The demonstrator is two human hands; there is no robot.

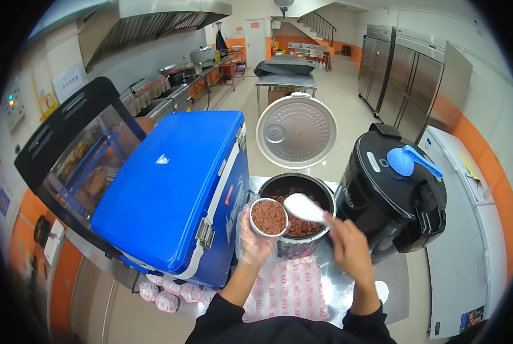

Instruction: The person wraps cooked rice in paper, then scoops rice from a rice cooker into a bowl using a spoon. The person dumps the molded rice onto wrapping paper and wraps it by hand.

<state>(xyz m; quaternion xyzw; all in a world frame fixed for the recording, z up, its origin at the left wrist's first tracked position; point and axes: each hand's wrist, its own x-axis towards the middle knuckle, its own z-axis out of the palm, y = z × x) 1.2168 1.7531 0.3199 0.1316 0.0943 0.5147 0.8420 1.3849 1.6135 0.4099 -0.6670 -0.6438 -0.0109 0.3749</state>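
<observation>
In a clear plastic glove, my left hand (254,243) holds a small round cup (269,217) filled level with reddish-brown rice. My right hand (348,243), which looks bare, grips the handle of a white rice paddle (304,207). The paddle's blade is over the open rice cooker (300,247), beside the cup. Brown rice (302,227) lies inside the dark pot, and the cooker's lid (297,132) stands raised behind it. Below my hands a sheet of printed wrapping paper (285,289) is spread on the metal table.
A large blue cooler box (170,183) stands at left, with paper-wrapped round packets (167,301) by its base. At right is a big black cooker (391,183) with a blue scoop (402,161) on its lid. A white disc (381,291) lies near my right forearm.
</observation>
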